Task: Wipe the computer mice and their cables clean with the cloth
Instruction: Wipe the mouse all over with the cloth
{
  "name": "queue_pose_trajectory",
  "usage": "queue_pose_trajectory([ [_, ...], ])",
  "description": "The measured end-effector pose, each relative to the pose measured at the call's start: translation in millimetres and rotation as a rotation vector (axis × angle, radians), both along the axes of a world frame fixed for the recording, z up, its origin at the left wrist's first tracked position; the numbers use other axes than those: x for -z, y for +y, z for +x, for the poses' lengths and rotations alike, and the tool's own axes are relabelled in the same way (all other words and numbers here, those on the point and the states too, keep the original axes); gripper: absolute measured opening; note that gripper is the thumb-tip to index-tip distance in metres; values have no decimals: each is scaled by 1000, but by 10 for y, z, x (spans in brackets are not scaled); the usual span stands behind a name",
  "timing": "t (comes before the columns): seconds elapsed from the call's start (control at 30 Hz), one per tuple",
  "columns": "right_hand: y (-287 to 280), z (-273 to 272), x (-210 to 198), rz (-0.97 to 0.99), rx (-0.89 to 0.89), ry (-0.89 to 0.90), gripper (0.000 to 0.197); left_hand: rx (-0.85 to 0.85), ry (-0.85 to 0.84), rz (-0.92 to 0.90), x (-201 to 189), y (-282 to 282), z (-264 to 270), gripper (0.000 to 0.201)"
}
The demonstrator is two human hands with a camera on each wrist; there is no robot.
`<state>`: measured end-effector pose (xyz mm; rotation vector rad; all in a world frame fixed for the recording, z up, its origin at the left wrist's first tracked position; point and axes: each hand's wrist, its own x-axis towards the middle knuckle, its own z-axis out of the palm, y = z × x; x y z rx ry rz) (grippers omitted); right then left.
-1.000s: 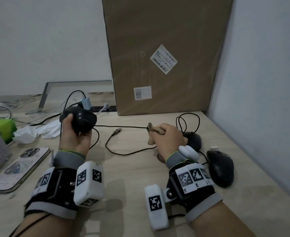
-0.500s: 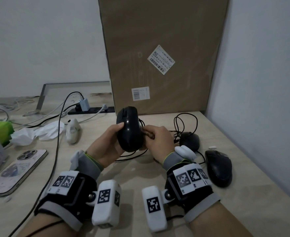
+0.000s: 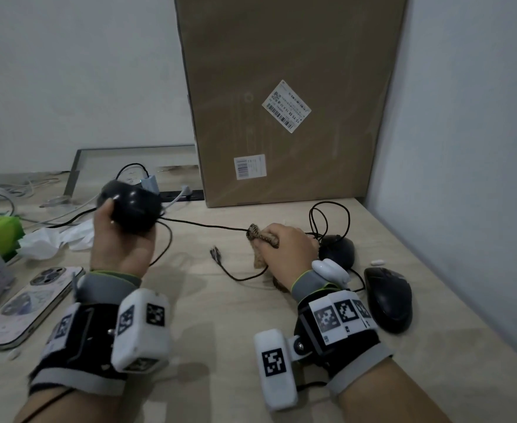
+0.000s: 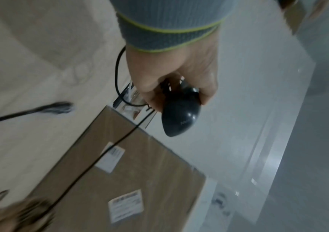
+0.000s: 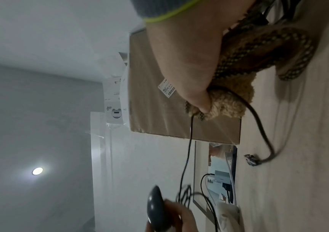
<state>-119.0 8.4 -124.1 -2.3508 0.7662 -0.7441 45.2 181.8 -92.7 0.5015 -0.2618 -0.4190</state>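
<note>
My left hand (image 3: 120,236) grips a glossy black mouse (image 3: 132,209) lifted above the desk at the left; the same mouse (image 4: 181,116) shows in the left wrist view under my fingers. Its black cable (image 3: 208,224) runs taut to the right into a tan fluffy cloth (image 3: 262,239) that my right hand (image 3: 284,248) pinches around it. The right wrist view shows the cloth (image 5: 227,105) folded over the cable (image 5: 187,157). The cable's plug end (image 3: 216,254) lies loose on the desk. Two more black mice, one round (image 3: 336,250) and one long (image 3: 388,297), lie to the right.
A tall cardboard box (image 3: 287,99) stands against the wall behind the desk (image 3: 220,331). A phone (image 3: 28,303), crumpled tissue (image 3: 52,239), a green object (image 3: 1,230) and a power strip with plugs (image 3: 171,193) sit at the left. A grey wall borders the right.
Half a second ago both hands met at the desk's middle with the mouse upright; since then my left hand has pulled the mouse out to the left, drawing the cable through the cloth.
</note>
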Motion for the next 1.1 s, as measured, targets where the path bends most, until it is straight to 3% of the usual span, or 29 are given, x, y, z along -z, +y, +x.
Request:
queue_pose_trajectory([
  [0.03, -18, 12, 13, 14, 28, -30, 15, -41, 46, -16, 37, 48, 65, 92],
  [0.1, -37, 14, 36, 28, 74, -90, 19, -51, 72, -7, 91, 56, 117, 105],
  [0.13, -42, 11, 42, 32, 94, -114, 20, -16, 68, 38, 82, 17, 56, 97],
  [0.23, -55, 7, 46, 37, 126, -170, 22, 126, -28, 198, 63, -166, -207, 39],
  [0.27, -60, 12, 55, 39, 118, -187, 22, 187, -83, 249, 78, -227, -280, 33],
  [0.47, -13, 47, 60, 45, -9, -297, 15, 475, -240, 479, 137, -443, -658, 32],
  [0.6, 31, 61, 69, 31, -90, -280, 11, 560, -224, 455, 152, -453, -713, 39],
  [0.93, 73, 42, 52, 6, -221, -125, 21, 523, -193, 398, 163, -437, -626, 35],
  [1.07, 62, 50, 60, 60, -168, -127, 2, 354, -119, 279, 103, -400, -540, 36],
  [1.1, 51, 44, 53, 70, -141, -126, 7, 287, -87, 245, 76, -371, -479, 33],
])
